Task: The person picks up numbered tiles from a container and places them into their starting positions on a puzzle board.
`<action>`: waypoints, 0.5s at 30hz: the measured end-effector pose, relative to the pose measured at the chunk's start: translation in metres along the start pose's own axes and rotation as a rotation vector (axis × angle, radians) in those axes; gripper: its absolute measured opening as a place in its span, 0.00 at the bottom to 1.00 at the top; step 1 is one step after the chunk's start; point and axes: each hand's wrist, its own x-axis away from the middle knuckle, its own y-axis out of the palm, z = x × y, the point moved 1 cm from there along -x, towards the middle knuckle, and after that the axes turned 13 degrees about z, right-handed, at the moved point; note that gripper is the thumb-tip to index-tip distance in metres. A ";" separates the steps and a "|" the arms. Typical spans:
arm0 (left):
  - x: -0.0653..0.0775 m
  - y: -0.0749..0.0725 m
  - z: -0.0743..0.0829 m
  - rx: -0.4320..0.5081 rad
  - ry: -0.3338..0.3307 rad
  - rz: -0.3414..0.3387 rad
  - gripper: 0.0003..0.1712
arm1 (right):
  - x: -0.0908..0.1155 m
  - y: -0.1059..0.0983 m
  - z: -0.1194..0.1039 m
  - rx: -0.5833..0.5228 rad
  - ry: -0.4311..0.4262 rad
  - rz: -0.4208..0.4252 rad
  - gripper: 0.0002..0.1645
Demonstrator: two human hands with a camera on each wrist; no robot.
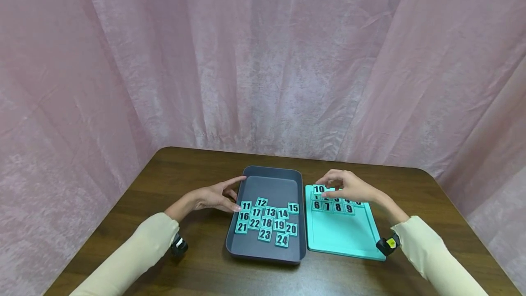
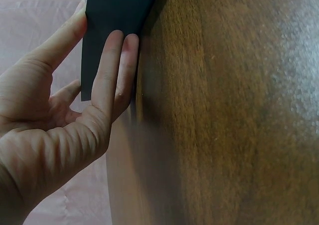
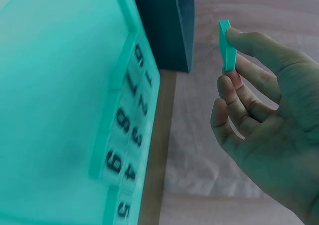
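Observation:
Between thumb and fingertips my right hand (image 1: 348, 186) pinches a turquoise number tile marked 10 (image 1: 318, 189), held upright on its edge in the right wrist view. It hovers over the far left part of a turquoise board (image 1: 341, 236). Two rows of tiles sit there: 1 to 5 at the far edge, partly hidden by the hand, and 6 to 9 (image 3: 122, 120) nearer. My left hand (image 1: 213, 197) touches the left side of a dark grey tray (image 1: 273, 186), with thumb and index tips at its rim and two straight fingers (image 2: 107, 70) along its outer wall.
Inside the tray lie several loose number tiles (image 1: 266, 223), from 11 to 24, face up. Tray and board stand side by side on a brown wooden table (image 1: 193, 250). A pink curtain (image 1: 263, 58) hangs behind the table's far edge.

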 end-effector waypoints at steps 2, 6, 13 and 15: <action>0.000 0.000 0.000 0.000 -0.001 0.000 0.63 | 0.007 -0.004 0.003 -0.002 0.008 -0.001 0.19; 0.000 0.000 0.000 0.002 -0.001 -0.001 0.63 | 0.022 -0.011 0.011 -0.007 0.042 0.000 0.19; 0.001 0.001 0.000 0.012 0.003 -0.012 0.63 | 0.045 -0.025 0.023 -0.008 0.047 0.017 0.20; 0.001 0.001 0.001 0.011 0.005 -0.013 0.63 | 0.051 -0.028 0.028 -0.001 0.051 0.021 0.20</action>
